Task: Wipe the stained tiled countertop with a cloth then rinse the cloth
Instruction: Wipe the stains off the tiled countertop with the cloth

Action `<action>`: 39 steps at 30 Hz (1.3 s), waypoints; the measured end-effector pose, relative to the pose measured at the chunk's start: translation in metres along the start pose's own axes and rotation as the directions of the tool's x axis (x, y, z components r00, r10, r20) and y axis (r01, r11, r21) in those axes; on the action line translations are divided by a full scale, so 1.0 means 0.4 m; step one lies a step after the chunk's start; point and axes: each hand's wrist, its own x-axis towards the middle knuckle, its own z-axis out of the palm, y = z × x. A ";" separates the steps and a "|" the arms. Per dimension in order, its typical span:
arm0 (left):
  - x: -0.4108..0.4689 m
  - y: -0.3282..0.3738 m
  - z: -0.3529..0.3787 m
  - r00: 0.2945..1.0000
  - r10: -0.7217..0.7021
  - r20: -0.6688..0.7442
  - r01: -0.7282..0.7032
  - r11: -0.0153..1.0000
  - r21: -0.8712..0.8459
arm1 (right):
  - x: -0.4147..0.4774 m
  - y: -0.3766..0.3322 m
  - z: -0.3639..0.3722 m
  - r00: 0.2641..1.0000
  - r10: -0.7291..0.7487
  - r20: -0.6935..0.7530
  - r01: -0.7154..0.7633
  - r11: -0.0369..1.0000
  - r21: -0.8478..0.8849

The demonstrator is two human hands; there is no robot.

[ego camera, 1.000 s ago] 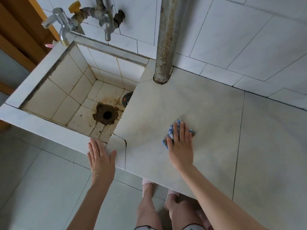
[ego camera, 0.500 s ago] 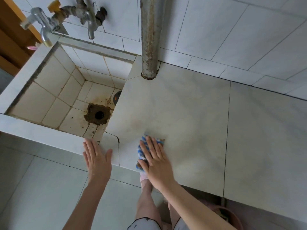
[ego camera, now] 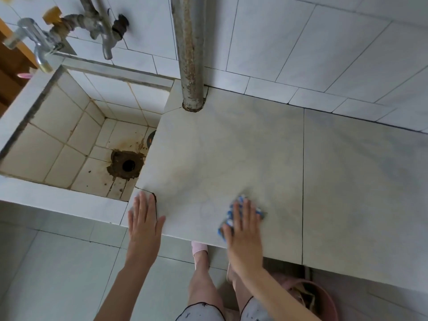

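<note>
– Pressing flat on the blue-and-white cloth there, the right hand has its fingers straight and spread, not curled round anything. The cloth sits close to the near edge of the worktop, right of middle on the big left tile.

– And the left hand?

– It's open too, palm down on the near-left corner beside the cracked tile, just by the sink basin. It holds nothing and looks like a brace.

– So how should this wipe go?

– I'd use even weight through the whole palm and overlapping passes, pushing left across the faint yellowish marks towards the basin. A fold to a clean face would help once one side soils. The taps are at the far left for rinsing.

– Which way does the cloth lie?

– It's bunched, so there's no real front. What shows runs diagonally from near-left by the thumb to far-right past the little finger. The middle is hidden under the palm.
</note>
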 end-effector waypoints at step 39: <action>0.081 0.076 -0.029 0.998 -0.058 -0.005 0.057 0.991 -0.118 | 0.212 -0.194 -0.045 0.958 -0.255 -0.129 0.276 0.943 0.188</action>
